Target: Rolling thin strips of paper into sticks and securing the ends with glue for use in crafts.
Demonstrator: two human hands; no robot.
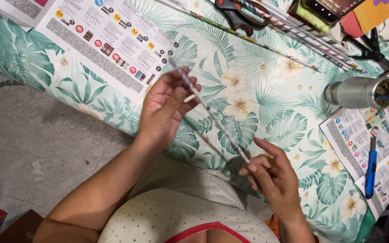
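A thin rolled paper stick [210,111] runs diagonally over a table covered in a green leaf-print cloth [266,103]. My left hand [165,105] pinches the stick's upper part between thumb and fingers. My right hand [273,177] grips its lower end with the fingertips, index finger stretched out. The stick is held above the cloth, near the table's front edge.
Several finished rolled paper sticks [293,31] lie at the back beside scissors [235,13]. Printed catalogue sheets lie at the back left [109,40] and at the right [374,130], with a blue utility knife [371,168] on them. A metal cup [361,92] lies on its side at right. Tiled floor [37,135] is at left.
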